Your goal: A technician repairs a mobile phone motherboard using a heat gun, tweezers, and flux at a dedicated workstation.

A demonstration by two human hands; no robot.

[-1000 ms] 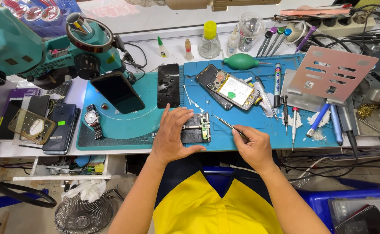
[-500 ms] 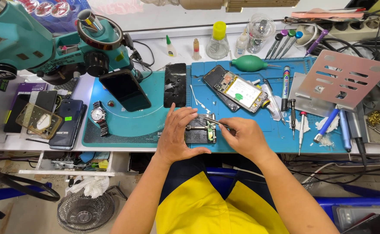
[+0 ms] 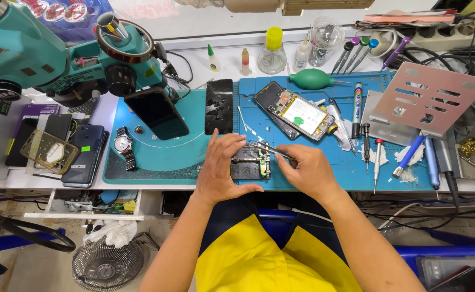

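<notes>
My left hand (image 3: 222, 172) lies flat and curved around the left edge of the small opened phone board (image 3: 252, 164), fingers spread and thumb hooked under its near side, steadying it on the blue mat (image 3: 351, 167). My right hand (image 3: 309, 172) is pinched narrow on a pair of metal tweezers (image 3: 270, 148), whose tips point left and reach over the top of the board, just beside my left fingertips. Just beyond my left hand a dark phone back panel (image 3: 219, 106) lies on the teal mat (image 3: 161, 157), with a black phone (image 3: 156, 112) and a wristwatch (image 3: 123, 145) farther to that side. Beyond my right hand lies an opened phone with its battery showing (image 3: 297, 112), and to its right a row of screwdrivers (image 3: 377, 162) and a perforated metal plate (image 3: 429, 97) sit on the bench (image 3: 2, 176).
</notes>
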